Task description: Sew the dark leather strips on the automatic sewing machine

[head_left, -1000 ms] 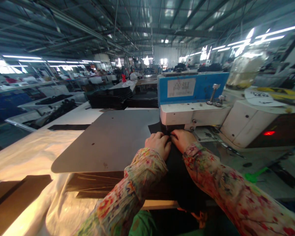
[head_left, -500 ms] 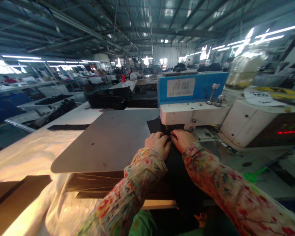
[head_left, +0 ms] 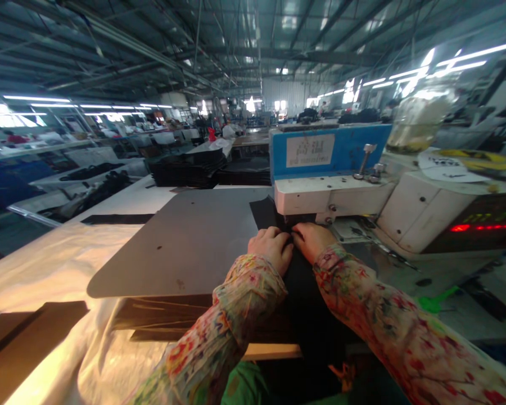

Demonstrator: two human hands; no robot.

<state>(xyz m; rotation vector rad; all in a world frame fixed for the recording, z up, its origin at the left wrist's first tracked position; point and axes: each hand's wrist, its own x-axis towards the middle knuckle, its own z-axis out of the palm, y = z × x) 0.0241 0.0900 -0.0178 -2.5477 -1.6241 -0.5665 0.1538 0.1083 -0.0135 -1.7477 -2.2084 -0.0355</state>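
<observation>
Black matte fabric, left hand and right hand fingers pinching it, smooth grey plate

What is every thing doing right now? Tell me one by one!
left hand: pressing flat on the black fabric.
right hand: pressing on the fabric, touching the left hand.
black fabric: flat, fed under the machine head.
sewing machine: red display lit.
grey work plate: lying flat, mostly bare.
stack of black pieces: piled on the table behind.

fabric under machine, on plate
</observation>
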